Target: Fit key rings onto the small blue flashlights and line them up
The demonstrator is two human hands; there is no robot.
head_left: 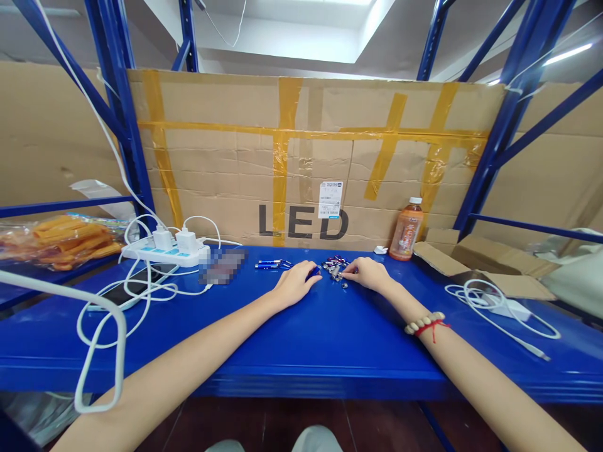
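Note:
On the blue shelf top, my left hand is curled around a small blue metallic piece, partly hidden by the fingers. My right hand has its thumb and fingertips pinched together at the edge of a small pile of silver and dark shiny parts; what lies between them is too small to make out. One small silver part sits apart, nearer to me. Several slim blue metallic tubes with silver ends lie side by side to the left of my left hand.
A power strip with white chargers, a phone and looped white cables lie left. An orange drink bottle, an open cardboard box and a coiled white cable are right. Taped cardboard stands behind.

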